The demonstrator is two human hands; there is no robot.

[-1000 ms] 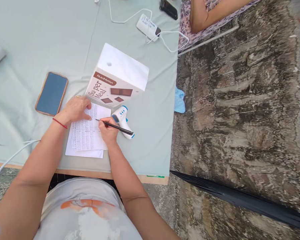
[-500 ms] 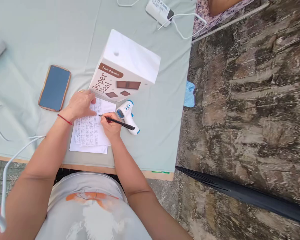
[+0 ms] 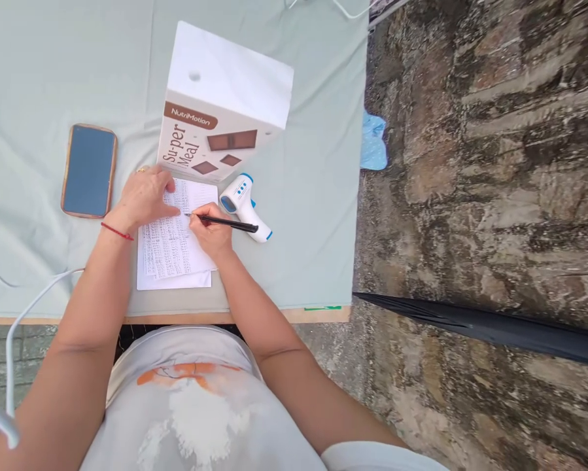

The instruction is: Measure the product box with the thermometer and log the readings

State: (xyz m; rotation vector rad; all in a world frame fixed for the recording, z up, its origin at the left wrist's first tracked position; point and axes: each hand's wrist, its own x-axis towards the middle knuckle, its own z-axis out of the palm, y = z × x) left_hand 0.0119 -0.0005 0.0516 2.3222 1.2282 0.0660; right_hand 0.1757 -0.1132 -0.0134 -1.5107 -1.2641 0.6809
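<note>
Handwritten sheets of paper [image 3: 171, 245] lie stacked near the table's front edge, filled with columns of small writing. My right hand [image 3: 212, 232] is closed around a black pen [image 3: 229, 224], its tip on or just above the upper part of the top sheet. Across the upper left of the sheets rests my left hand [image 3: 146, 196], palm down, thumb and fingers apart, holding nothing. Just beyond the papers stands a white Su-per Meal box [image 3: 190, 137]. A white and blue infrared thermometer [image 3: 247, 208] lies right of my right hand, partly behind the pen's end.
Left of my left hand lies a smartphone [image 3: 88, 171] in a brown-edged case. A white cable [image 3: 29, 311] runs past my left forearm. The pale green tablecloth [image 3: 313, 196] ends at the right, beside a stone wall [image 3: 470, 163], a blue plastic bag [image 3: 373, 140] and a folded black umbrella-like item [image 3: 470, 324].
My view has shifted, so the table items appear further left and slightly higher. The white device at the top has left the view. Both hands keep their places on the paper and pen.
</note>
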